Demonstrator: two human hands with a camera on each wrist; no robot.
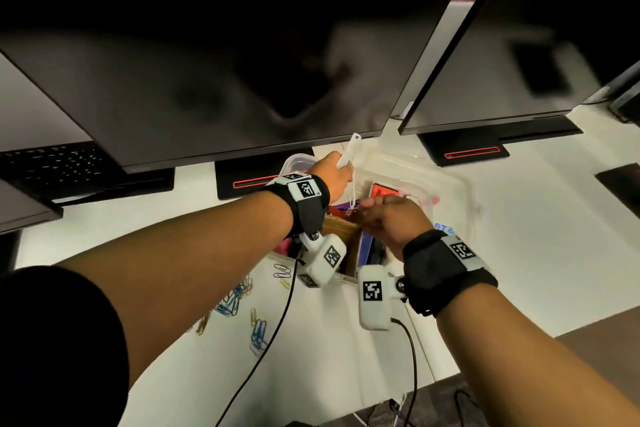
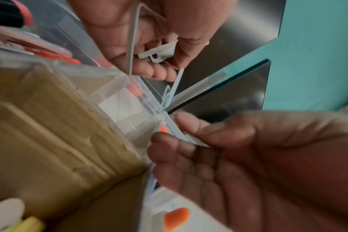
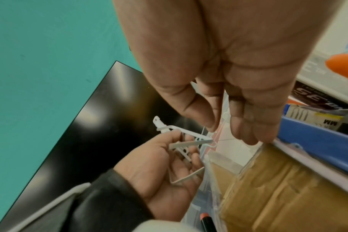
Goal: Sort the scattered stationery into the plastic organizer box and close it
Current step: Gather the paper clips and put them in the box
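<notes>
The clear plastic organizer box (image 1: 453,194) stands open under the monitors and holds a brown cardboard pack (image 1: 341,232), a blue tray (image 3: 308,138) and orange items (image 2: 176,218). My left hand (image 1: 332,177) hovers over the box's far left corner and grips thin white plastic pieces (image 2: 161,51), one of which sticks up (image 1: 350,151). My right hand (image 1: 388,218) is just to its right over the box. Its thumb and fingers (image 3: 246,135) pinch a clear plastic divider wall (image 2: 177,133) inside the box. Coloured paper clips (image 1: 235,298) lie scattered on the white desk at the near left.
Two dark monitors (image 1: 207,62) (image 1: 536,55) overhang the back of the desk, their stands (image 1: 242,180) close behind the box. A keyboard (image 1: 52,163) sits far left. A small clear container (image 1: 294,163) stands behind my left hand. Wrist camera cables (image 1: 277,329) trail over the clips.
</notes>
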